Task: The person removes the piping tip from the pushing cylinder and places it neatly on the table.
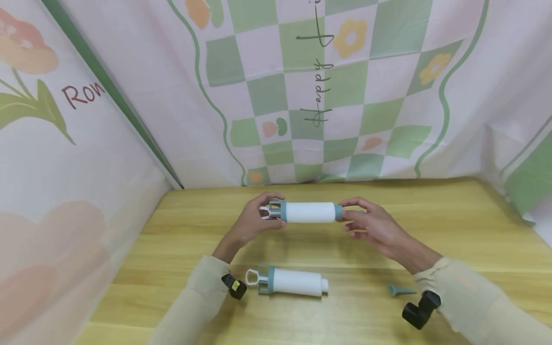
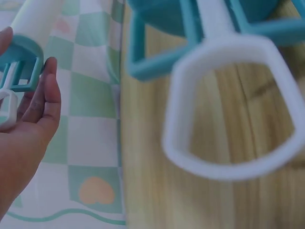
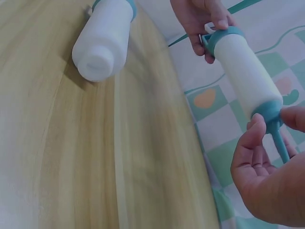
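A large white syringe [image 1: 310, 212] with a teal collar and a white ring handle is held level above the table. My left hand [image 1: 250, 220] grips it at the teal collar, thumb and fingers on opposite sides. At the other end, my right hand [image 1: 379, 230] pinches a teal nozzle [image 3: 268, 110] between thumb and finger; its thin spout points into the palm in the right wrist view. A second white syringe [image 1: 297, 281] lies nearer on the table, its bare white tip toward the right. Its ring handle [image 2: 217, 171] looms close in the left wrist view.
A loose teal nozzle [image 1: 401, 290] lies on the wooden table [image 1: 353, 316], close to the right wrist camera. A printed checked curtain [image 1: 302, 96] hangs along the table's back edge, and a floral cloth [image 1: 86, 191] hangs on the left.
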`<state>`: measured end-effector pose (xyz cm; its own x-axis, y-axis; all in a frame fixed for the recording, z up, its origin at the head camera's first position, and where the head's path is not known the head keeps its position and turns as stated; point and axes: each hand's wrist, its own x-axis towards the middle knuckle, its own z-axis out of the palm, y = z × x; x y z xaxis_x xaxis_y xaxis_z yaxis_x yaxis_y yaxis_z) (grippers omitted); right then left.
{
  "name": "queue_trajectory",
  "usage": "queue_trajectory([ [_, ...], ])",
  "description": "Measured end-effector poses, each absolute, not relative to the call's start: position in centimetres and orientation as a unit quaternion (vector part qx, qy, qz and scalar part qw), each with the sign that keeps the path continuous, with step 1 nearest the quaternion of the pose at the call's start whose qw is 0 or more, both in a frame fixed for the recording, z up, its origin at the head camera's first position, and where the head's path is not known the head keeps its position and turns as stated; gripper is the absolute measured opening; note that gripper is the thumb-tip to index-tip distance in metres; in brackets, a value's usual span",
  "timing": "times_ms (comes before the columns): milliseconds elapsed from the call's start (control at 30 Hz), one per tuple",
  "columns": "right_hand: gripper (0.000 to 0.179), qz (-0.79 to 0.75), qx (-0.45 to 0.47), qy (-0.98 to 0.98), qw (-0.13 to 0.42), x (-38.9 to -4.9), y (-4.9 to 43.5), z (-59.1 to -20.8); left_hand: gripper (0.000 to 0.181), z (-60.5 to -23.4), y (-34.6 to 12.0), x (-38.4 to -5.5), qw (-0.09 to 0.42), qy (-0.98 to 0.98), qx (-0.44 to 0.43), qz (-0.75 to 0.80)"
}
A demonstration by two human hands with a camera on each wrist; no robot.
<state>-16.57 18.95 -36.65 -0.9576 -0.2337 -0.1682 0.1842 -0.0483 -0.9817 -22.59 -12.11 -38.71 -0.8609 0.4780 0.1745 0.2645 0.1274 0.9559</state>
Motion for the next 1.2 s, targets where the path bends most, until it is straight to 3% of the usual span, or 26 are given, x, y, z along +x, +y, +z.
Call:
queue_trajectory([
  [300,0.032,-0.702,-0.060,0.702,0.102,-15.7,20.0,-35.9,0.053,-37.6,-11.2,-22.0,0.065,0.744,0.273,0.606],
  [600,0.057,-0.664,-0.052,0.738,0.109,-15.4,20.2,-35.3,0.052,-37.1,-10.3,-21.5,0.025,0.755,0.310,0.577],
  [1200,0.024,-0.719,-0.056,0.686,0.097,-15.1,19.7,-35.7,0.047,-36.7,-10.2,-20.5,0.014,0.767,0.305,0.564],
])
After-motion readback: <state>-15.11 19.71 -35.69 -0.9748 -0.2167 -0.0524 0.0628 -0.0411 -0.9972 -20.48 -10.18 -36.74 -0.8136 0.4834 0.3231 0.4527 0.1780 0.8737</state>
